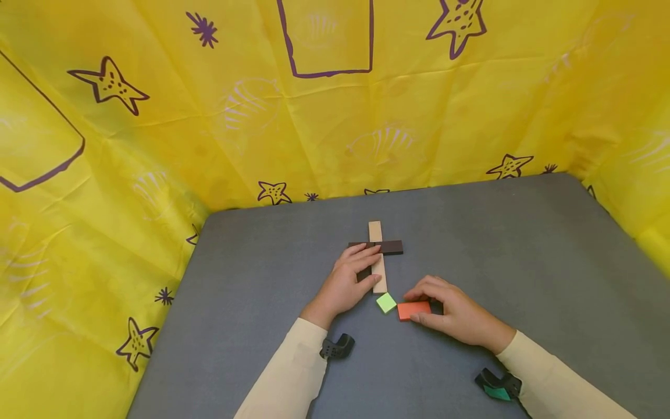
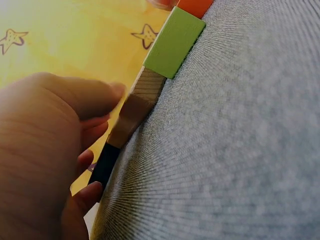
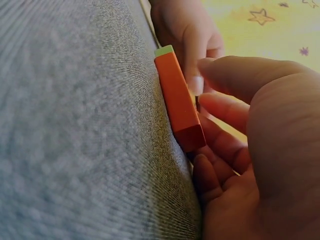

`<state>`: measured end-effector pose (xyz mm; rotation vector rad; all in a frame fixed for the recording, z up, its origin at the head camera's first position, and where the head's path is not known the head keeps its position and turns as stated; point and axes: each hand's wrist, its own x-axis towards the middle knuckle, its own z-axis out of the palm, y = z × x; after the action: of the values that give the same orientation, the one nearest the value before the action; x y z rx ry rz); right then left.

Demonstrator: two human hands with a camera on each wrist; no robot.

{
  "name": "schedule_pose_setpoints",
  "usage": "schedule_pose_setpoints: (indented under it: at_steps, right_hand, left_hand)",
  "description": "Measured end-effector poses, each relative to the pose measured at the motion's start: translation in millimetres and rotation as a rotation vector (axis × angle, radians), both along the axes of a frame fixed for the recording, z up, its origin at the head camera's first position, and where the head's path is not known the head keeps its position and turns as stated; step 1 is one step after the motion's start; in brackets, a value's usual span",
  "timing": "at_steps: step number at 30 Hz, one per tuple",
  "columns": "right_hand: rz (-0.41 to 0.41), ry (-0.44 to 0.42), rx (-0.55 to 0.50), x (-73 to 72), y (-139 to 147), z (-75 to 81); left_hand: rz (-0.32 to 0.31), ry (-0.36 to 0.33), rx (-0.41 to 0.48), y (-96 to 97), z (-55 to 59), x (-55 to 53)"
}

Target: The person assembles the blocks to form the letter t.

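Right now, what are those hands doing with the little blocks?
A person is working with flat blocks on a grey table. The left hand rests on a dark brown block laid across a pale wooden block, forming a cross. The right hand grips an orange block beside a small green block.

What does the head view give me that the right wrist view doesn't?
Head view only: the dark block laid across the tan block as a cross, the left hand resting on them, both sleeves, and the whole grey table. Right wrist view only: a close side-on look at the orange block's edge, with the right hand's fingers curled round it. Both: the orange block, the green block just beyond it, the right hand, and the yellow backdrop.
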<state>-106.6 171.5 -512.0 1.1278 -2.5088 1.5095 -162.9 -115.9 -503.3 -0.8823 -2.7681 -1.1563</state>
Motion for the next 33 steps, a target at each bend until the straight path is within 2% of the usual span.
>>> schedule_pose_setpoints:
  at_steps: [4, 10, 13, 19, 33]
  right_hand:
    - [-0.016, -0.018, -0.024, -1.6, 1, -0.4]
    - [-0.07, -0.028, -0.029, -4.3, 1, -2.9]
    - [-0.087, -0.026, -0.028, -7.2, 2, -4.6]
    - [-0.092, -0.024, -0.022, -12.4, 2, -7.0]
    - [-0.094, -0.015, -0.012, -15.3, 2, -9.2]
  left_hand:
    - [0.031, 0.005, 0.049, -0.7, -2.1, -3.2]
    - [0.199, -0.042, 0.065, -6.2, -7.0, -6.6]
    - [0.247, -0.079, 0.057, -9.2, -9.2, -8.0]
    - [0.255, -0.1, 0.061, -12.1, -9.8, -10.7]
    - [0.247, -0.087, 0.07, -12.6, -10.2, -11.2]
